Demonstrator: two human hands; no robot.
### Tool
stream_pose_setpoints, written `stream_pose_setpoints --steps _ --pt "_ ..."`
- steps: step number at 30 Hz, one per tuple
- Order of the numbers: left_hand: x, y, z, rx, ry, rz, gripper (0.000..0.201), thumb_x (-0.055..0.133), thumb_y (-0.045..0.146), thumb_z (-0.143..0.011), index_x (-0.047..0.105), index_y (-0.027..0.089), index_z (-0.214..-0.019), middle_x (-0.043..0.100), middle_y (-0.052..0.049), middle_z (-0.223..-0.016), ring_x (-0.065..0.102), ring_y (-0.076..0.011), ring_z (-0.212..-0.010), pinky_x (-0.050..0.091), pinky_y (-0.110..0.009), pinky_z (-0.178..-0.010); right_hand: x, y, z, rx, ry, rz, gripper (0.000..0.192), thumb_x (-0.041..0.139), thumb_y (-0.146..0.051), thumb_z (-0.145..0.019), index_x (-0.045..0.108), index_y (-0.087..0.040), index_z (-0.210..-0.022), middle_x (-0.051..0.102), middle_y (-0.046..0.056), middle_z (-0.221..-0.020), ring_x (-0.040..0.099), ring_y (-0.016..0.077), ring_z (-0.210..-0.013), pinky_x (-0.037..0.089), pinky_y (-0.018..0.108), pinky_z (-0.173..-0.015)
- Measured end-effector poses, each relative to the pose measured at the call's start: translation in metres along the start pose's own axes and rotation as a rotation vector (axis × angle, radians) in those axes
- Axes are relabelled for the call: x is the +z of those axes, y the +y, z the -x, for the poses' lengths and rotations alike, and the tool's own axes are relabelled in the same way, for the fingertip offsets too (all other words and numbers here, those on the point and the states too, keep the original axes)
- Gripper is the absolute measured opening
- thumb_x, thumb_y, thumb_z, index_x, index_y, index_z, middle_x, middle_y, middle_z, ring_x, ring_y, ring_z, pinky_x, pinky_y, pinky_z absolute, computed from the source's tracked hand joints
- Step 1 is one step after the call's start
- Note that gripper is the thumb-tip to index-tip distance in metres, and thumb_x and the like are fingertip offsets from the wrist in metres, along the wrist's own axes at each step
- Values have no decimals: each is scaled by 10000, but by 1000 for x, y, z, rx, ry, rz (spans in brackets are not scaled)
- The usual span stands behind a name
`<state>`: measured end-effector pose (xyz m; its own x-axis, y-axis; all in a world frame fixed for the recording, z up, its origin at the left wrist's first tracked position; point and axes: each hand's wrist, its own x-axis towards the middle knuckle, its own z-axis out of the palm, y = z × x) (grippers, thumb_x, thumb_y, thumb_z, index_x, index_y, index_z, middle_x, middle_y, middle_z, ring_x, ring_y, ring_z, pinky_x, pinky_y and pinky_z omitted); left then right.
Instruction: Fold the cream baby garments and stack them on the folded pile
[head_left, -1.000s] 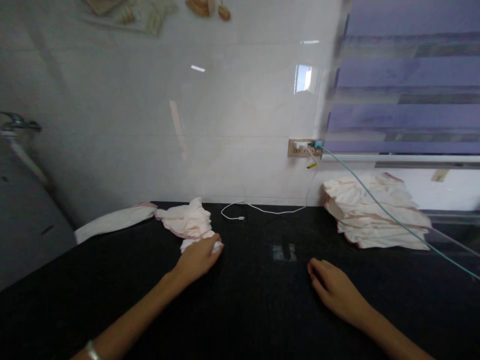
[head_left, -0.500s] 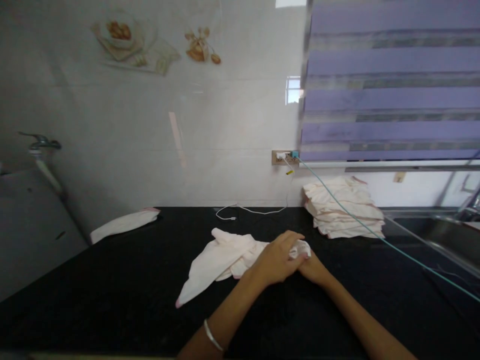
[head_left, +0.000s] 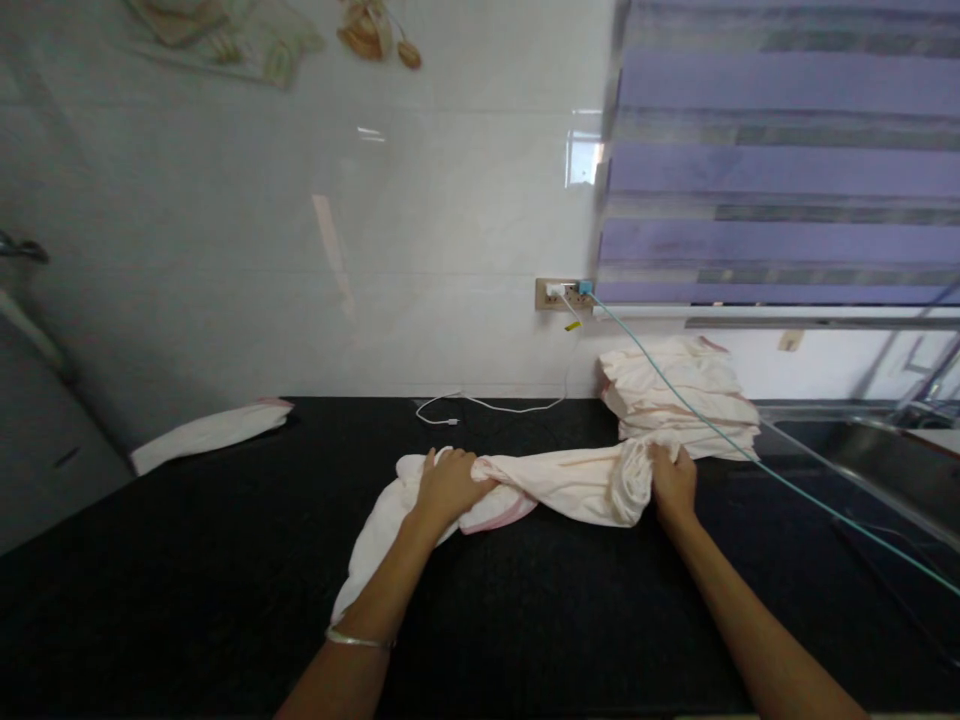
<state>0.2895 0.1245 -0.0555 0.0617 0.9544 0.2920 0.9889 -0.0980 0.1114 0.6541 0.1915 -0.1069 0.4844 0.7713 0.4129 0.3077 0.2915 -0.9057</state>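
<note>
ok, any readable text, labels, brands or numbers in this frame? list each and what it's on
None can be read.
Yellow tag on the white cable: too small to read.
Wall tile picture: a drawing, no words visible.
Wall socket: no legible marking.
Pink cloth held by the left hand and right hand, and the folded stack: no print visible.

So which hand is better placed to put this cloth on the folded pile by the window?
Probably the right hand: it grips the pale pink cloth beside the folded pile. The left hand is farther.
</note>
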Motion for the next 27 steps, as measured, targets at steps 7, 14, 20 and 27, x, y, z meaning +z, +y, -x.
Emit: stream_pose_setpoints --steps 7,14,20,27 --pt "2 -4 8 15 17 -52 441 534 564 -932 701 187 -1088 688 -151 -1155 590 -348 -1165 366 -494 -1034 -3 6 -5 14 -25 45 365 604 -544 -794 655 -184 -827 670 44 -756 563 204 -730 447 306 -690" --pt "-1 1 9 50 -1 -10 333 550 513 -942 649 215 -1056 704 -112 -1145 594 -327 -1173 362 -462 -1025 -2 9 -2 96 -32 -16 547 553 -676 -827 685 -158 -941 710 95 -852 604 236 -804 462 318 -702" --pt "-3 6 10 47 -17 20 390 562 565 -921 617 192 -1021 714 -139 -1073 626 -335 -1128 384 -465 -1040 -1 2 1 177 -171 -158 594 640 -730 -769 684 -152 -896 690 52 -777 604 208 -727 470 297 -636" --pt "-12 33 18 183 136 144 641 631 227 -779 487 178 -1401 557 -137 -1473 427 -300 -1437 121 -544 -1265 4 -11 4 227 -266 -296 558 651 -736 -776 672 -192 -902 717 44 -841 639 208 -740 530 317 -687"
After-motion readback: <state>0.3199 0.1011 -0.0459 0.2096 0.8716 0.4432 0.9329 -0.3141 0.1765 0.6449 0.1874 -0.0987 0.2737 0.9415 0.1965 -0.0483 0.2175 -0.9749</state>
